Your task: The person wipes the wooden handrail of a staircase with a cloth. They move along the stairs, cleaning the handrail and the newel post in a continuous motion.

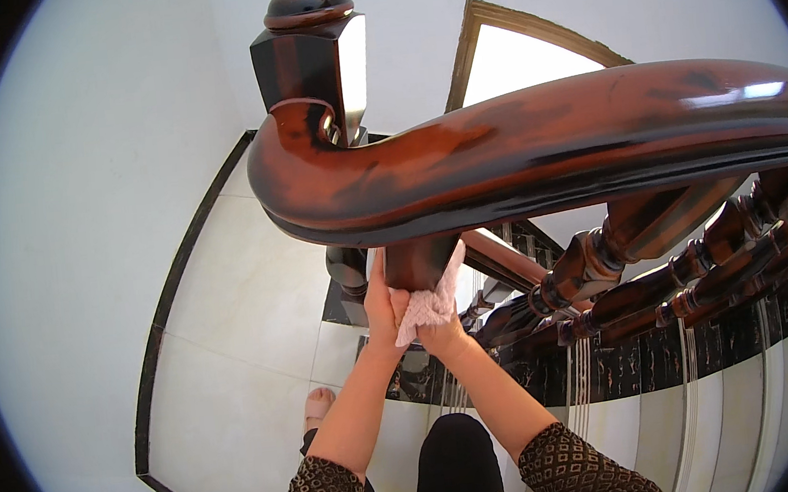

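Under the curved end of a glossy red-brown wooden handrail (pixel 532 139), both my hands are around a wooden baluster (pixel 421 261). A pink cloth (pixel 428 310) is wrapped against the baluster's near and right sides. My right hand (pixel 444 333) holds the cloth, and its fingers are mostly covered by it. My left hand (pixel 380 310) lies along the baluster's left side, with its fingers bent at the cloth's left edge. The handrail hides the baluster's top, and the cloth and hands hide its lower part.
Several turned balusters (pixel 579 268) run along the stair to the right, above a black stone border (pixel 636 365) and pale steps (pixel 669 419). A dark newel post (pixel 298 71) rises behind the rail's end. Left are pale floor tiles (pixel 228 281); a framed window (pixel 518 59) is beyond.
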### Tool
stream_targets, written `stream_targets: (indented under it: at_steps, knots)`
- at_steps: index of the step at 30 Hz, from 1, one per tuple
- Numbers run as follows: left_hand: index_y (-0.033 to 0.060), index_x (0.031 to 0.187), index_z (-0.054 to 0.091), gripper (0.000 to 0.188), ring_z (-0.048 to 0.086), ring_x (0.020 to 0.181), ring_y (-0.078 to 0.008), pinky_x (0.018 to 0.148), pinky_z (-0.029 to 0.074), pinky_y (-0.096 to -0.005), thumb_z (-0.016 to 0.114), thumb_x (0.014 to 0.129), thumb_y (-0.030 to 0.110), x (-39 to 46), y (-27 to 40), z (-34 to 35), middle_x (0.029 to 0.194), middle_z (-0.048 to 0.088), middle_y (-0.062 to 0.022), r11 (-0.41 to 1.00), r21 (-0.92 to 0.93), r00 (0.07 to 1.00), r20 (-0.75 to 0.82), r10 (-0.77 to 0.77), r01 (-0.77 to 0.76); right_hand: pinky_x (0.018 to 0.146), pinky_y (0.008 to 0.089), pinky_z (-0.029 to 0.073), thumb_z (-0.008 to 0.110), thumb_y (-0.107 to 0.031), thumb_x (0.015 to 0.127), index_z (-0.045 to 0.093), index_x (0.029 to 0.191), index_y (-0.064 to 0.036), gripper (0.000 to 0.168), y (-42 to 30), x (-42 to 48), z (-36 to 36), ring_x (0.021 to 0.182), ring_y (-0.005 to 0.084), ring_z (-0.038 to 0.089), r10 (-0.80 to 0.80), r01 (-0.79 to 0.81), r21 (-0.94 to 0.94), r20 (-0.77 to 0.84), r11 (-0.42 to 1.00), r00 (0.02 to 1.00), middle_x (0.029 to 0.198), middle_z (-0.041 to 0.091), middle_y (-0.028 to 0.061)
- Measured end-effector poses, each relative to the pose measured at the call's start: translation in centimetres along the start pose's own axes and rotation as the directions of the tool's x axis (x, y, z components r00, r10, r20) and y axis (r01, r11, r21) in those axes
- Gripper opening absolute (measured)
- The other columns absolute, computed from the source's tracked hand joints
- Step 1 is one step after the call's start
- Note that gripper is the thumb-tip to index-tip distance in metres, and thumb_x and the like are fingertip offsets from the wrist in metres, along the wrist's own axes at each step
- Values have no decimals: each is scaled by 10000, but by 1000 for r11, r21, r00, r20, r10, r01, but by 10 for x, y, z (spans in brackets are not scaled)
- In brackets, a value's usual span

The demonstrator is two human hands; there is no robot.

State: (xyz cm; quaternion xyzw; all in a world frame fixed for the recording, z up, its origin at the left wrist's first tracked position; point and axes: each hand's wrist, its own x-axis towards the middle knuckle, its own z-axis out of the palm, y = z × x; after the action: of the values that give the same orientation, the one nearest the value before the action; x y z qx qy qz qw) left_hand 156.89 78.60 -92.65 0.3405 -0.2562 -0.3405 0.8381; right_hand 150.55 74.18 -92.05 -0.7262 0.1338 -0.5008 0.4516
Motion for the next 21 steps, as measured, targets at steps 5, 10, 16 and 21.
stream_targets:
  at_steps: [5,10,16,21]
  knots:
    - [-2,1282,212,663,359,1137,-199,958,277,-300,505,826,379,-21,-27,-13,1252,336,-116,909,337,967,151,207,-247,918,373,316,601,-221,737,343,1218,-4,587,19,-30,-16,1087,328,386,196,-203,139,60,969,979,1196,381,176]
    - [46,1297,197,581,339,1158,-202,976,265,-309,494,843,254,-30,-43,-36,1276,310,-90,999,26,999,-3,45,-44,929,395,300,620,-185,702,387,1187,-12,565,17,-22,-11,1098,354,367,-122,204,-396,223,896,967,1198,383,171]
    - [52,1281,234,554,350,1147,-199,962,276,-320,483,845,285,-10,-52,-66,1240,352,-94,912,301,960,69,271,-279,940,391,294,611,-178,702,392,1184,-10,555,56,-27,20,1129,362,340,-39,65,-220,121,973,992,1211,381,166]
    - [21,1186,322,423,441,1048,-192,888,360,-282,466,833,204,-29,-136,-147,1145,427,-92,952,302,997,73,29,-50,933,315,323,503,-88,794,244,1238,3,522,166,-102,49,1135,219,382,104,-106,-114,-19,988,994,1231,382,121]
